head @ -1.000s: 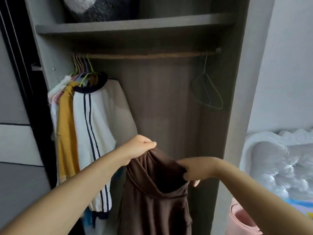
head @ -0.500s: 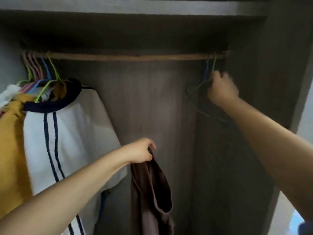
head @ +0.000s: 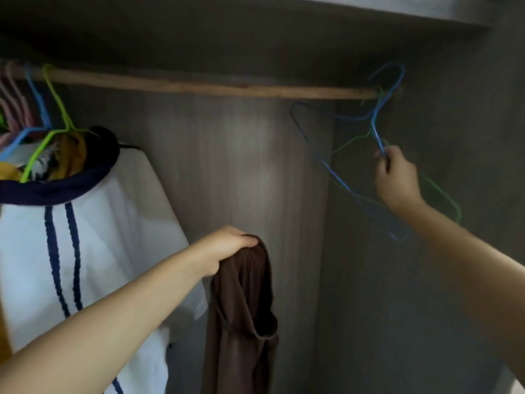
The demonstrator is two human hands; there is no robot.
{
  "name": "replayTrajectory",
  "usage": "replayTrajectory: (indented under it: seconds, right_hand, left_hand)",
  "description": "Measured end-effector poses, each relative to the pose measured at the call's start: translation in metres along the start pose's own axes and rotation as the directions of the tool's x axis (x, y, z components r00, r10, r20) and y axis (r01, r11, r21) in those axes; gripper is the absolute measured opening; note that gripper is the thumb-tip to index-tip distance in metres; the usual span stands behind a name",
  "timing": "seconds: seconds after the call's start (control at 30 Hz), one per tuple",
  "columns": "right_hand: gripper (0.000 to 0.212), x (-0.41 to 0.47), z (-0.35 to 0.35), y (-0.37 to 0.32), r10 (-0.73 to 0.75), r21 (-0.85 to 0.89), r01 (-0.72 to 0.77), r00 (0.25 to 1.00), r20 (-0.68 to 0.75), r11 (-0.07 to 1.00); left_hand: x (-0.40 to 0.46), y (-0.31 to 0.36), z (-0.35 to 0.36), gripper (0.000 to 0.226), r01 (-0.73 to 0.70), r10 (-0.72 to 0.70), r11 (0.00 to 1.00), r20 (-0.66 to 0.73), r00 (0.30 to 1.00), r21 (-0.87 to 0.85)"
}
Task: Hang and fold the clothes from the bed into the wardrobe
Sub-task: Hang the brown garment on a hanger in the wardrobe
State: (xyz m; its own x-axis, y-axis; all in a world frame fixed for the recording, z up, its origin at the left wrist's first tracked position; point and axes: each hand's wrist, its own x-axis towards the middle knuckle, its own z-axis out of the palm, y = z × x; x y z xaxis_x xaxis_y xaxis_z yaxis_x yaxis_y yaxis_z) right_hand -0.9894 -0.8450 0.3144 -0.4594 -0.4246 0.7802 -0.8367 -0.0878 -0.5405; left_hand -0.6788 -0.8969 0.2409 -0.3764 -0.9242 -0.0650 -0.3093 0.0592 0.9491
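Garments (head: pixel 85 223) are already hanging at the rail's (head: pixel 199 86) left end — the job is partway. Left hand (head: pixel 227 245) is gripping a brown top (head: pixel 241 308), dangling unhung; right hand (head: pixel 397 180) is pinching a blue hanger (head: pixel 377 120) — its hook looks lifted off the rail.

Our right hand (head: pixel 396 177), which a second ago pinched the brown garment (head: pixel 241 308) together with the left, has let go and now grips the neck of the blue hanger (head: pixel 377 135). That hanger's hook has come up off the wooden rail (head: pixel 199 86). The garment now hangs narrower from our left hand (head: pixel 227 245) alone.
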Motion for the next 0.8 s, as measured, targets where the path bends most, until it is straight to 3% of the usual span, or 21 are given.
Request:
replayTrajectory:
  seconds: [0.1, 0.17, 0.23, 0.3, 0.43, 0.5, 0.67, 0.73, 0.8]
  right_hand:
    - [0.010, -0.043, 0.005, 0.008, 0.113, 0.281, -0.126, 0.992, 0.062, 0.951]
    - [0.005, -0.072, 0.008, 0.002, 0.220, 0.552, -0.387, 0.912, 0.346, 0.738]
    - [0.025, -0.093, 0.010, -0.007, 0.231, 0.623, -0.592, 0.793, 0.564, 0.512]
    - [0.034, -0.107, 0.006, -0.021, 0.231, 0.679, -0.611, 0.788, 0.571, 0.406]
    - [0.032, -0.113, -0.020, -0.046, 0.266, 0.854, -0.517, 0.832, 0.486, 0.057]
    - [0.033, -0.111, -0.033, -0.051, 0.260, 0.889, -0.456, 0.854, 0.451, -0.045]
    - [0.036, -0.137, -0.027, -0.064, 0.193, 0.887, -0.460, 0.875, 0.444, 0.046]
    - [0.030, -0.156, -0.017, -0.059, 0.159, 0.821, -0.540, 0.841, 0.517, 0.184]
    - [0.026, -0.168, -0.014, -0.048, 0.114, 0.692, -0.642, 0.755, 0.646, 0.331]
  left_hand:
    - [0.004, -0.006, 0.002, 0.011, 0.097, -0.087, 0.978, 0.063, 0.994, -0.183]
    - [0.005, -0.014, 0.007, 0.010, 0.147, -0.124, 0.954, 0.102, 0.987, -0.262]
    - [0.005, -0.021, 0.012, 0.009, 0.203, -0.172, 0.930, 0.125, 0.977, -0.308]
    - [0.003, -0.027, 0.018, 0.011, 0.269, -0.229, 0.901, 0.155, 0.961, -0.339]
    - [-0.005, -0.037, 0.030, 0.017, 0.377, -0.328, 0.845, 0.190, 0.925, -0.378]
    - [-0.010, -0.036, 0.039, 0.018, 0.395, -0.340, 0.841, 0.207, 0.917, -0.369]
    - [-0.024, -0.015, 0.053, 0.038, 0.366, -0.262, 0.858, 0.307, 0.915, -0.360]
    - [-0.026, -0.005, 0.046, 0.040, 0.325, -0.223, 0.868, 0.290, 0.931, -0.375]
    - [-0.024, 0.001, 0.031, 0.030, 0.284, -0.214, 0.868, 0.208, 0.954, -0.407]
